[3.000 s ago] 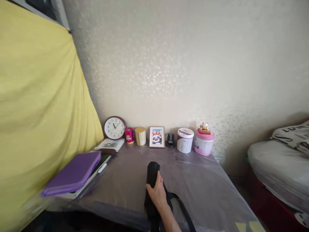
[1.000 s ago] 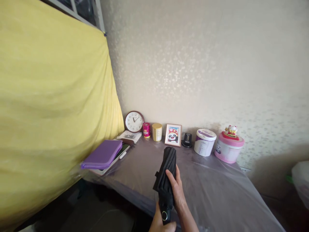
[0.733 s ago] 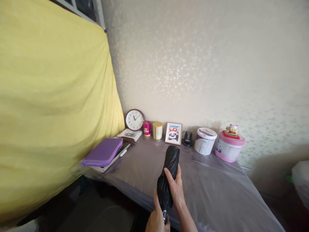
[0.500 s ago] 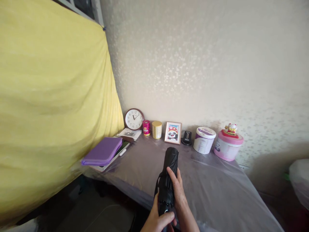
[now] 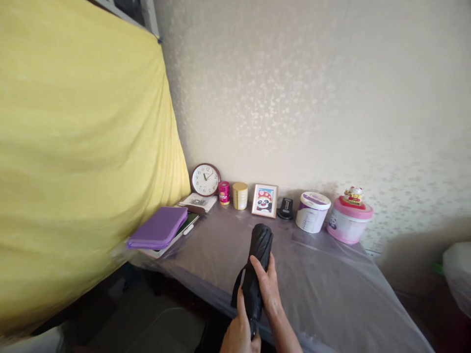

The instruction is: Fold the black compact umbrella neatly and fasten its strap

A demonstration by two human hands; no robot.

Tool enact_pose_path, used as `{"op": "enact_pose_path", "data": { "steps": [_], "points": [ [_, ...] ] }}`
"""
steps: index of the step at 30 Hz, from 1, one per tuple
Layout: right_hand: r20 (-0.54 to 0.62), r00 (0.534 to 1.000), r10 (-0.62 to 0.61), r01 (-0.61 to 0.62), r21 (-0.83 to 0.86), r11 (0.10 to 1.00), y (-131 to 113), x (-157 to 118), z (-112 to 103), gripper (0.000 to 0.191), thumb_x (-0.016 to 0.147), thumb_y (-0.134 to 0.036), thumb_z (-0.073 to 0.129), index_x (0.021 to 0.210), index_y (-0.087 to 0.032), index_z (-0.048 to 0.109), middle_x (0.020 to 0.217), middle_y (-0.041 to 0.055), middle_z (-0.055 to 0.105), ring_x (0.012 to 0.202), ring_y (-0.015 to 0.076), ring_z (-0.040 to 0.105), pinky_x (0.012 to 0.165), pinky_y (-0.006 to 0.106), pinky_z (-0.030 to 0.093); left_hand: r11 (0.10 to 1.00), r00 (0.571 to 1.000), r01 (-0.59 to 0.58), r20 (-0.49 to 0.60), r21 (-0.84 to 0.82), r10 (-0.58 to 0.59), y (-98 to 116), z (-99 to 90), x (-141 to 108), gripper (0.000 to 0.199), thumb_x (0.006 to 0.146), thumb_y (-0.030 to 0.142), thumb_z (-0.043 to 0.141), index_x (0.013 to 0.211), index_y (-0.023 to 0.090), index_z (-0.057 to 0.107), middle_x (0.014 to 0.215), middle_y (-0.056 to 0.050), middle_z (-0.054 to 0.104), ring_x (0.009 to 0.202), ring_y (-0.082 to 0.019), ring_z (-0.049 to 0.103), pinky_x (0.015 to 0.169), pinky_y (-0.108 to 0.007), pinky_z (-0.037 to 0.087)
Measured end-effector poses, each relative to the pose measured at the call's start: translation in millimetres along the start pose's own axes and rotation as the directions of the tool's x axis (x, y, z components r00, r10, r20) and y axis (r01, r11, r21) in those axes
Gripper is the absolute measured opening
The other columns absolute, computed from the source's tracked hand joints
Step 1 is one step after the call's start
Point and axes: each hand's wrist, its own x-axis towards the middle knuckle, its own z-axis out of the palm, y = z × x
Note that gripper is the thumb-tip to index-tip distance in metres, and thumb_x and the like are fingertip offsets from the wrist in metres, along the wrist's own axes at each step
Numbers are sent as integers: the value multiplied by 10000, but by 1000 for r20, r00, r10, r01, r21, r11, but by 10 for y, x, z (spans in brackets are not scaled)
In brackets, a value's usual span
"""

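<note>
A folded black umbrella is held slantwise over the front of the table, its top pointing away from me. My right hand is wrapped round the right side of the canopy, thumb laid across the fabric. Lower down, my left hand grips around the handle end, with one finger stretched up along the left side by a loose dark flap or strap. The umbrella's handle is mostly hidden behind the left hand.
On the table, a clock, pink tin, yellow tin, panda picture frame, black stand and two tubs line the wall. A purple folder lies left. A yellow curtain hangs beside it.
My left hand has turned on the lower end, its thumb leaving the front of the handle and a finger now reaching up the left side. My right thumb lies further across the canopy.
</note>
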Motion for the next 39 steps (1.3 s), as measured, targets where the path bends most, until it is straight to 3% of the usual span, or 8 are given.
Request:
{"op": "enact_pose_path", "data": {
  "steps": [3,8,12,20,27,30,35,39],
  "points": [
    [55,995,80,-85,99,991,-39,-34,-26,656,628,-487,670,1192,-203,493,874,11,653,747,203,606,666,290,485,937,990,-53,108,-346,95,91,-119,-62,892,683,257,550,1384,109,19,784,-54,634,703,-184,605,651,-261,408],
    [146,978,150,-181,224,958,-88,-107,-70,537,666,-516,618,1090,-191,562,718,-12,622,608,170,576,542,266,472,673,919,157,356,-722,168,224,-155,-128,766,644,397,551,1308,141,268,653,9,595,456,-104,485,507,-234,358],
    [159,982,107,-131,153,979,-91,-94,-98,504,659,-520,624,1032,-182,590,727,-6,635,645,180,587,598,283,478,778,958,110,275,-618,84,240,-62,-130,541,665,316,536,1163,119,458,482,62,475,435,-98,418,485,-225,324],
    [12,1000,9,-10,42,999,-46,-19,-98,546,615,-457,699,1060,-181,545,844,8,654,755,198,604,670,280,481,991,998,-58,-41,-122,54,-8,41,1,863,656,148,529,1383,82,68,911,-113,630,835,-214,605,726,-270,401],
    [95,982,161,-179,216,960,13,-26,-158,539,650,-523,643,1041,-159,564,714,5,639,632,200,609,576,298,491,796,954,58,269,-602,134,200,-126,-46,903,633,249,561,1377,161,56,702,0,626,489,-121,528,508,-228,390],
    [100,984,148,-164,174,971,-27,-12,-173,538,642,-533,649,1012,-149,573,723,14,650,656,210,619,601,304,494,797,955,110,286,-593,82,202,-55,15,857,616,195,556,1363,124,143,581,27,591,489,-129,530,499,-220,376],
    [-52,998,45,-45,-3,999,-44,25,-140,526,591,-486,710,977,-167,552,778,10,657,741,218,615,659,294,484,965,994,-104,-44,-242,96,90,70,98,915,575,69,527,1395,148,129,1202,-135,540,1031,-230,560,825,-266,407],
    [-39,996,85,-84,31,996,6,21,-125,536,609,-494,695,1001,-164,539,774,14,652,726,215,614,655,302,489,978,988,-155,-33,-143,152,93,-24,67,925,579,92,569,1398,164,143,1356,-147,385,1158,-252,468,899,-267,373]
  ]
}}
